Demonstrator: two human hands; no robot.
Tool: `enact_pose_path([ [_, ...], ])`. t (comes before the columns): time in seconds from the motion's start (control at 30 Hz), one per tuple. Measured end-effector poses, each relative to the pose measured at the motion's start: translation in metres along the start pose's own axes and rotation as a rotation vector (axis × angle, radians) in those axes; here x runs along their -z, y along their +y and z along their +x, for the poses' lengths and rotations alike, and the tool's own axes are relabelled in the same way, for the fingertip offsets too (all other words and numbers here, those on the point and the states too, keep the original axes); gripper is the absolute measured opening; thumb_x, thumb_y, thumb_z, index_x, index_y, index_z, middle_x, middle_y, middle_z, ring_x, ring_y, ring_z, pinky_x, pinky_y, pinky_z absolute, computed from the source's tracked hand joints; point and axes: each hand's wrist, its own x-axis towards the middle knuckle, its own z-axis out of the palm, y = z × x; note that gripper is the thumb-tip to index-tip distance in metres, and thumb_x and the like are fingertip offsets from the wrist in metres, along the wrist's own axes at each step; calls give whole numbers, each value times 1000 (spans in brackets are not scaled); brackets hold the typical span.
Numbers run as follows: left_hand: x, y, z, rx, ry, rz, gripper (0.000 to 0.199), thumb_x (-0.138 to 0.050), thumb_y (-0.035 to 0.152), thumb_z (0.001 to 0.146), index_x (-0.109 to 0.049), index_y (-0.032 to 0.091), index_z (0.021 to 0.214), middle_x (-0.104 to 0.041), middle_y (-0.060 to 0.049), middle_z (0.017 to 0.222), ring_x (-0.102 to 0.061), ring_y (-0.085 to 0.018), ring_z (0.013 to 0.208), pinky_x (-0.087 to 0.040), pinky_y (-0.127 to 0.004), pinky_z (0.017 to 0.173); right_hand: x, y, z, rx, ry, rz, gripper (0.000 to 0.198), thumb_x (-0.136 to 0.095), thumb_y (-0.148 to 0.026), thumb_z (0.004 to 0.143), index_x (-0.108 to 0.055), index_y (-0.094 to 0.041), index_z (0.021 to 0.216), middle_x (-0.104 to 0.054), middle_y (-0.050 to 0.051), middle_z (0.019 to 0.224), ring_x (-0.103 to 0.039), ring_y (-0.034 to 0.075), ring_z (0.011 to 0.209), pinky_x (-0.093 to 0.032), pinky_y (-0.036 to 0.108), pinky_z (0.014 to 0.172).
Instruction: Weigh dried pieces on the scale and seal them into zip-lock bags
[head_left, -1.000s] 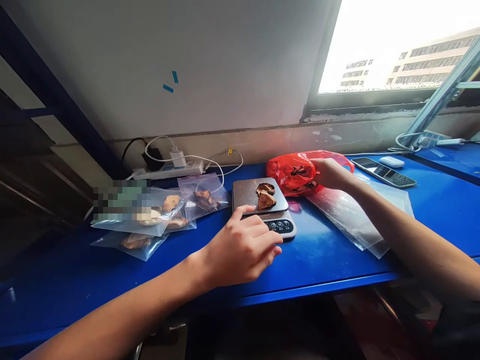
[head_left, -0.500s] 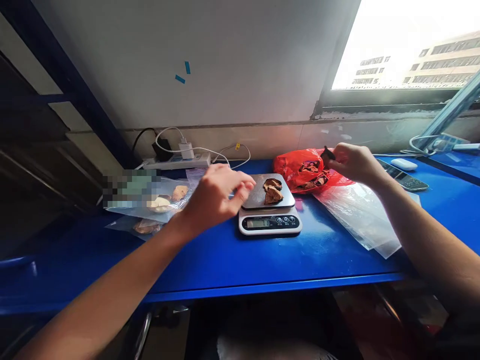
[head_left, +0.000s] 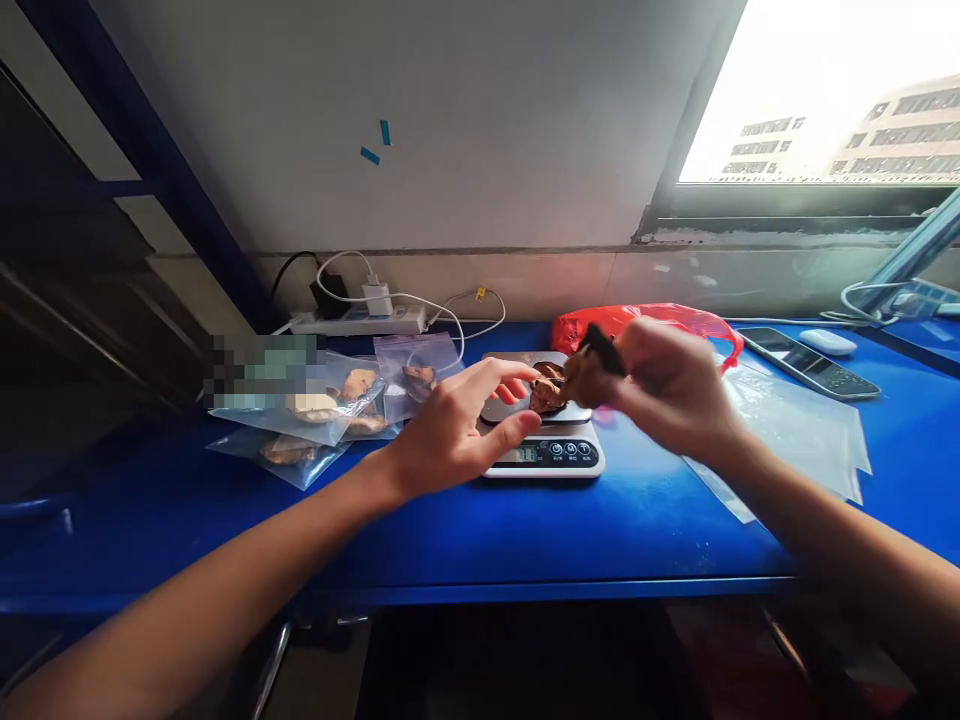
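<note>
A white kitchen scale [head_left: 589, 464] with a metal plate stands on the blue table, and brown dried slices [head_left: 547, 392] with dark rims lie on its plate. My left hand [head_left: 469, 425] reaches over the plate's left side, thumb and fingers apart, its fingertips close to those slices. Whether they touch cannot be made out. Pinched in my right hand [head_left: 679, 390] is a dark-edged dried slice [head_left: 596, 362], held just above the plate's right side and somewhat blurred. My left thumb covers part of the scale's display. Behind my right hand lies a red plastic bag [head_left: 637, 318], its contents hidden.
Several clear bags [head_left: 315, 405] with dried slices lie at left. Flat clear bags [head_left: 795, 430] are spread at right, near a phone [head_left: 810, 362] and a white case [head_left: 827, 343]. A power strip [head_left: 360, 322] with cables runs along the wall.
My right hand has come from the red bag leftward and down to the scale, carrying a dried slice. My left hand has moved right and lower, over the plate.
</note>
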Motion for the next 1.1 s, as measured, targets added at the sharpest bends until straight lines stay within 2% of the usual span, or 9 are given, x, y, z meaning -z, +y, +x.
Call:
enact_pose_path([
  [0.1,-4,4,-2,35,-11,-138,42,-65,40,87,-53,20,122,-64,-8,113,-66,-18,93,-56,-31,80,-23,-13,-12,62,-129,53,27,-62,-13,76,-38,-20,65,-45,-6,58,-40,5,53,-34,20,49],
  [0.27,-7,9,-4,179,37,-252,42,-65,40,86,-49,23,121,-62,-7,110,-67,-16,85,-58,-30,73,-30,-9,-15,73,-14,-54,29,-60,-15,79,-36,-20,65,-45,-7,56,-37,5,52,-30,19,49],
  [0.37,-8,14,-5,234,96,-209,39,-67,43,83,-52,20,111,-62,-7,107,-67,-17,81,-56,-28,66,-33,-9,-16,122,35,-138,28,-61,-13,76,-36,-20,65,-46,-7,56,-38,5,52,-31,18,49],
  [0.47,-10,16,-4,253,108,-157,27,-66,37,84,-54,19,100,-64,-5,99,-66,-14,74,-55,-27,64,-36,-11,-18,178,59,-205,26,-61,-13,75,-38,-20,66,-47,-7,56,-38,5,50,-31,18,48],
  [0.6,-12,16,-2,290,93,-182,19,-64,30,84,-54,19,96,-66,-2,83,-66,-15,73,-55,-27,67,-41,-11,-20,201,25,-243,23,-59,-14,80,-40,-20,68,-49,-6,58,-40,5,50,-33,19,49],
  [0.7,-11,11,1,374,69,-310,17,-60,31,86,-55,18,96,-68,-2,77,-68,-16,71,-55,-27,65,-41,-11,-20,214,-46,-178,23,-60,-17,82,-41,-20,69,-50,-6,59,-41,5,52,-34,18,50],
  [0.83,-7,0,7,456,105,-453,19,-63,31,83,-56,16,93,-68,-2,73,-66,-15,66,-54,-27,62,-36,-11,-16,129,3,-100,22,-59,-18,84,-42,-19,70,-48,-5,60,-40,6,54,-35,19,52],
  [0.97,-3,-10,12,510,165,-592,25,-68,33,79,-56,16,93,-67,-1,73,-65,-14,64,-56,-29,65,-26,-8,-11,14,62,1,22,-58,-23,86,-44,-19,70,-47,-4,64,-43,7,59,-38,21,56],
  [1.1,-2,-20,14,561,185,-605,25,-67,34,79,-56,16,93,-66,0,73,-65,-13,64,-56,-29,65,-21,2,-6,-110,98,79,24,-60,-31,86,-46,-19,71,-47,-3,66,-44,8,61,-38,22,54],
])
